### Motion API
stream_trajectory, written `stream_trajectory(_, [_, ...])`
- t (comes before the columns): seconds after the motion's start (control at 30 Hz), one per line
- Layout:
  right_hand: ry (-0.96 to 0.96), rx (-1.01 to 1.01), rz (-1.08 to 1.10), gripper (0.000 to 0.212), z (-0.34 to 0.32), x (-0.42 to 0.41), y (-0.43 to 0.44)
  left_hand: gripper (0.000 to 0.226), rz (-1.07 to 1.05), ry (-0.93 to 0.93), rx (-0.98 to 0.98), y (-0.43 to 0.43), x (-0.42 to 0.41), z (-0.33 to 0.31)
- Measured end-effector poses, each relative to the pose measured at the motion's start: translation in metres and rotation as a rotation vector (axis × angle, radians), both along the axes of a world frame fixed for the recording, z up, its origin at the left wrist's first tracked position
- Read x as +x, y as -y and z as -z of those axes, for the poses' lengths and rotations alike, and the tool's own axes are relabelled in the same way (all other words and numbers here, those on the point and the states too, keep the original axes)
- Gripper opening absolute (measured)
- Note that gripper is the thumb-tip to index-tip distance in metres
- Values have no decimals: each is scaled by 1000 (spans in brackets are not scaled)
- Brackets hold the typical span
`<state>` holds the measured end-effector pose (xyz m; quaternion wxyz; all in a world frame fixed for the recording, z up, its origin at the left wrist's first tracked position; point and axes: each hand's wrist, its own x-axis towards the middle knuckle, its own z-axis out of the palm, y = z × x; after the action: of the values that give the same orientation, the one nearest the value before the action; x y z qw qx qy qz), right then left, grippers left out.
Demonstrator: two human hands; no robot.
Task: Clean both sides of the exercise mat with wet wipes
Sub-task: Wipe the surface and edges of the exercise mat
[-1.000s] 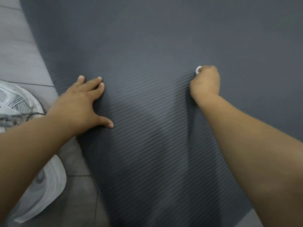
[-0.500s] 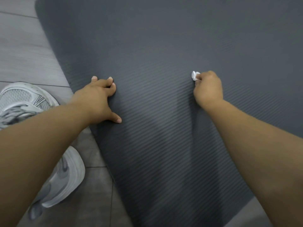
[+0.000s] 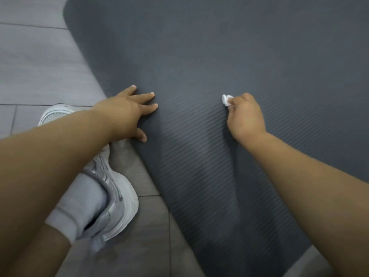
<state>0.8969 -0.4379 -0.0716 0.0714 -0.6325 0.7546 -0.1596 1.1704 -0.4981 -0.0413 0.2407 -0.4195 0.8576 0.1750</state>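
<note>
A dark grey ribbed exercise mat (image 3: 209, 56) lies flat on the floor and fills most of the view. My left hand (image 3: 127, 112) rests on its left edge with fingers spread and straight, pressing down. My right hand (image 3: 244, 116) is curled around a small crumpled white wet wipe (image 3: 226, 99), which sticks out past the fingers and touches the mat's surface near the middle.
Grey floor tiles (image 3: 36, 62) run along the mat's left side. My foot in a white and grey sneaker (image 3: 113, 192) with a white sock stands on the tiles, close to the mat's left edge, under my left forearm.
The view has shifted, so the mat's left edge and the sneaker sit further right. My right hand with the wipe has moved left across the mat, and my left hand's fingers have straightened.
</note>
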Motion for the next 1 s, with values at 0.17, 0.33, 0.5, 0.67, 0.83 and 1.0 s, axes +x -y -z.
stream_trajectory(0.17, [109, -18, -187, 26, 12, 76, -25, 100, -45, -65, 24, 0, 7, -2])
stream_trajectory(0.33, [127, 61, -721, 26, 5, 118, -54, 87, -53, -118, 44, 4, 16, 0])
stream_trajectory(0.5, [-24, -43, -229, 27, 2, 50, -13, 77, -45, -111, 47, 2, 17, 3])
stream_trajectory(0.67, [68, -33, -216, 23, 14, 89, -44, 75, -78, -96, 60, 0, 16, 8])
stream_trajectory(0.83, [110, 97, -748, 29, 3, 117, -91, 72, -86, -86, 51, -5, 12, 4])
stream_trajectory(1.0, [-31, -20, -167, 35, -1, 23, -53, 67, -121, -168, 51, -24, -9, -6])
